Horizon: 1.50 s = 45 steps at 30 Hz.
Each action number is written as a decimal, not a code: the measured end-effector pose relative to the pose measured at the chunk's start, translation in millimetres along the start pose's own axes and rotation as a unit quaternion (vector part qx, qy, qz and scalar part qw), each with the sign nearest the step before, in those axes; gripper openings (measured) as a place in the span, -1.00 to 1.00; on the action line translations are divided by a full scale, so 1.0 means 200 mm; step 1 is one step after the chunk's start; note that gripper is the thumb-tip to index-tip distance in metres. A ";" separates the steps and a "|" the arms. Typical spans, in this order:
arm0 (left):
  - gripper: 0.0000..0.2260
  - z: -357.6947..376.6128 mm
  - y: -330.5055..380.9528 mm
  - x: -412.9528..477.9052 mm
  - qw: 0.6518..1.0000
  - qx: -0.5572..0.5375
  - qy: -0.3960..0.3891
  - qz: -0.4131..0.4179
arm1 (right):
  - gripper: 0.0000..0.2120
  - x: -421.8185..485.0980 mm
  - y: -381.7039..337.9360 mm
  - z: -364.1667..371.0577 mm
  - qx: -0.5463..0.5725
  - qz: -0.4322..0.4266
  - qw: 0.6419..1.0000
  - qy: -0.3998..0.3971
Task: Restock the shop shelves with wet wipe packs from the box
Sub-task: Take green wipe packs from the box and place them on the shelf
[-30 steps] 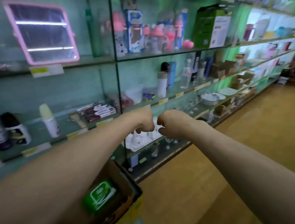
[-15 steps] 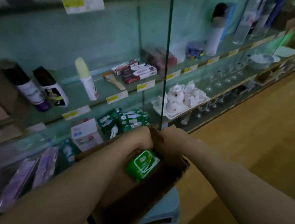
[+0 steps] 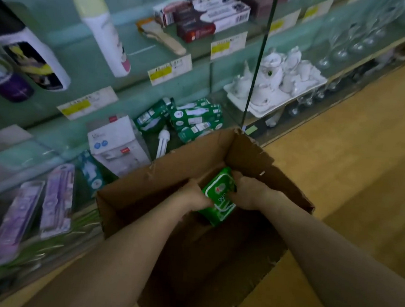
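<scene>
Head view: green wet wipe pack (image 3: 220, 194), glossy w/ white oval label, sat tilted inside the cardboard box (image 3: 171, 165) near its far wall. Left hand (image 3: 194, 196) and right hand (image 3: 249, 193) both gripped it, one per side. Box top stood open. Glass shelves (image 3: 198, 73) were just beyond the box; wood floor (image 3: 354, 146) lay to the right.

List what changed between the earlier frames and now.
Both hands dropped from shelf height into the cardboard box. The left hand and right hand now grip the green wet wipe pack from either side; a second ago they held nothing. The pack is still inside the box, and the green cartons and white tea set on the shelves sit as before.
</scene>
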<state>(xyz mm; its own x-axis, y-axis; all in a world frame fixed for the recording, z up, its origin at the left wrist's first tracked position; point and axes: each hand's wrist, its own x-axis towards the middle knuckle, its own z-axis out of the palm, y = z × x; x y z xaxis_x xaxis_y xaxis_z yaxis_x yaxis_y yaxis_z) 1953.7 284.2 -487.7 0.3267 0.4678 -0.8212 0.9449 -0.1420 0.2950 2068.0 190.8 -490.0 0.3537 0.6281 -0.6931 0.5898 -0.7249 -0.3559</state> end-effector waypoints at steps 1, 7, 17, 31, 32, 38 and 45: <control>-0.26 0.00 -0.02 0.02 1.000 -0.020 -0.008 -0.001 | -0.37 0.03 0.01 0.03 0.034 0.015 0.999 -0.016; -0.40 0.00 -0.07 0.11 0.969 -0.232 -0.079 -0.036 | -0.08 0.12 0.07 0.04 0.167 0.049 0.983 -0.052; -0.78 0.02 -0.06 0.08 0.888 -0.446 -0.068 -0.090 | -0.16 0.10 0.01 0.04 0.233 0.097 0.967 0.014; -0.83 -0.23 0.16 -0.37 0.913 -0.379 -0.140 0.050 | -0.17 -0.45 -0.09 -0.23 0.339 0.050 0.934 0.099; -0.85 -0.25 0.20 -0.42 0.913 -0.377 -0.141 0.070 | -0.19 -0.51 -0.09 -0.27 0.339 0.047 0.932 0.117; -0.87 -0.29 0.53 -0.78 0.915 -0.334 -0.162 0.159 | -0.35 -0.99 0.01 -0.53 0.361 0.017 0.908 0.212; -0.86 -0.16 1.04 -1.33 0.897 -0.257 -0.215 0.289 | -0.36 -1.60 0.28 -0.82 0.385 0.019 0.851 0.356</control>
<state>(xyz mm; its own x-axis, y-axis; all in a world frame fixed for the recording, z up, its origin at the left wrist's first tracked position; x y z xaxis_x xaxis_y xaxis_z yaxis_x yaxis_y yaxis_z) 2062.3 158.7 -192.0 0.8406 0.0512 -0.5392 0.5172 0.2196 0.8272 2106.9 -4.0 -185.4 0.8738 0.4140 -0.2552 0.0141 -0.5461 -0.8376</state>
